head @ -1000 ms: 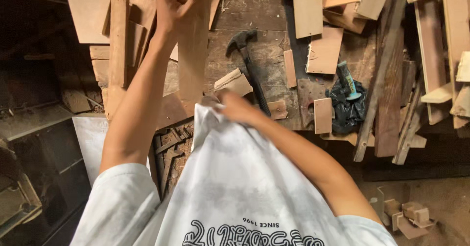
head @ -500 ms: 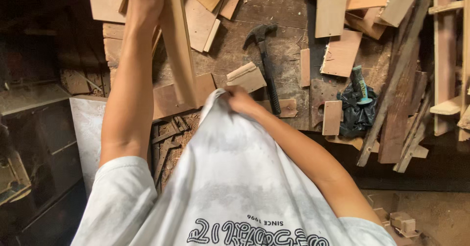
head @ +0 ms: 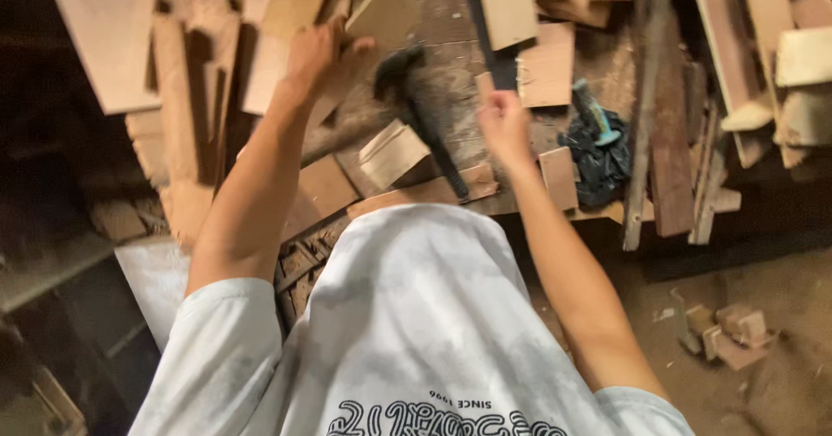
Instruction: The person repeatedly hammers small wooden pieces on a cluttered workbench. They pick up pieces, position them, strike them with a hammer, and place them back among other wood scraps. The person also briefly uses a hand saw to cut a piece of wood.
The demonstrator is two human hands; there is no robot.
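My left hand [head: 319,55] reaches out over a heap of flat wood offcuts [head: 277,20] on the workbench; it is blurred, and I cannot tell whether its fingers hold a piece. Just right of it lies a black claw hammer [head: 425,124], head toward the hand and handle running down to the bench's front. My right hand [head: 507,122] hovers empty over the bench with loose fingers, right of the hammer handle and below a square board [head: 548,70]. A small light wood block [head: 394,154] rests left of the handle.
A teal-handled tool lies on a black bag [head: 598,154] to the right. Long planks and slats [head: 663,107] are stacked on the right side, with more boards [head: 113,46] at far left. Small wood scraps [head: 728,332] sit on the dirt floor.
My left hand no longer holds the long plank upright and has shifted right toward the hammer head. My right hand has lifted off my shirt and reached out over the bench.
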